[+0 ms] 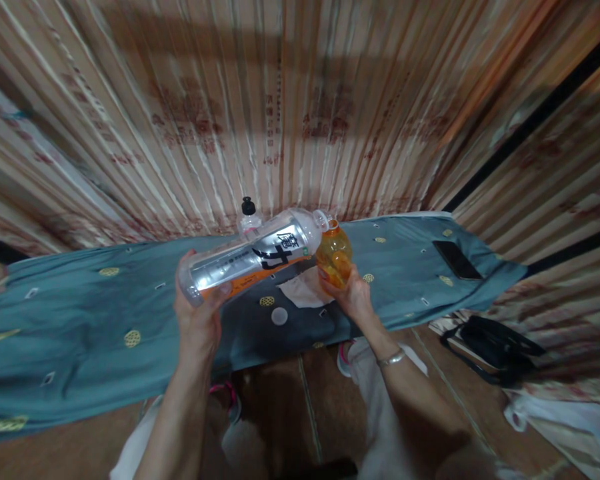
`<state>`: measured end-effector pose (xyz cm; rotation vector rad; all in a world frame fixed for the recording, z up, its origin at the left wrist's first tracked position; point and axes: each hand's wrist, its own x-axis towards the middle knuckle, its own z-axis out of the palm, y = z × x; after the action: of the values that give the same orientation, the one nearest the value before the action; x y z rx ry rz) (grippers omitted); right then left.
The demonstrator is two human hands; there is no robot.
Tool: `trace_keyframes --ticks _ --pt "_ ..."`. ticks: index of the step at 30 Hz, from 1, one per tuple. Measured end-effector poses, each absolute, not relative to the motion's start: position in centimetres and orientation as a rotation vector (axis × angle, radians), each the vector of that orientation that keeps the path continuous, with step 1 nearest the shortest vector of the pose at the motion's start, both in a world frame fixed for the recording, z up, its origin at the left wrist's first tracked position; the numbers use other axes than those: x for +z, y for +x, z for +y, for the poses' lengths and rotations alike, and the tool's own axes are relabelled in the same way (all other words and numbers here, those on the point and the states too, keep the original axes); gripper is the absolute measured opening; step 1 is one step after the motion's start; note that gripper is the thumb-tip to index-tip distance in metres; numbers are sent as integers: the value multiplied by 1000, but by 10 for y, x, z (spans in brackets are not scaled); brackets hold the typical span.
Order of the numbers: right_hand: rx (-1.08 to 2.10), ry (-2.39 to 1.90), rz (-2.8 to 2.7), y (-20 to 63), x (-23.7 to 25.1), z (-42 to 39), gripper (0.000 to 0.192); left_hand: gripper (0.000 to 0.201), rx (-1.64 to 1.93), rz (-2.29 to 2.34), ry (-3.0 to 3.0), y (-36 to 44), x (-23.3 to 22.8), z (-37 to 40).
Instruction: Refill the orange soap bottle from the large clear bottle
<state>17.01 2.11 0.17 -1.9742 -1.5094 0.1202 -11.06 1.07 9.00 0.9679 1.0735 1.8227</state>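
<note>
Head view: left hand (pixel 197 313) grips the base of a clear plastic bottle (pixel 253 260), tipped nearly flat, its mouth meeting a rounded orange bottle (pixel 333 258) gripped by the right hand (pixel 353 297). Beneath, a teal patterned cloth (pixel 80 313) drapes the worktop; farther back stands a black-capped bottle (pixel 249 217).

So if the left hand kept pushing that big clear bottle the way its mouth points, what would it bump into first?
Most likely the small orange plastic bottle held by the right hand: the large clear plastic bottle in the left hand already has its mouth at the orange one's neck, apparently touching.
</note>
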Motion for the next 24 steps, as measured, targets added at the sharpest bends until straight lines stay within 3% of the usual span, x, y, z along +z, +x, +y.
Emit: trace_keyframes --ticks 24 --pt "169 -1983 -1476 170 2 20 72 84 1881 1035 1026 -119 83 16"
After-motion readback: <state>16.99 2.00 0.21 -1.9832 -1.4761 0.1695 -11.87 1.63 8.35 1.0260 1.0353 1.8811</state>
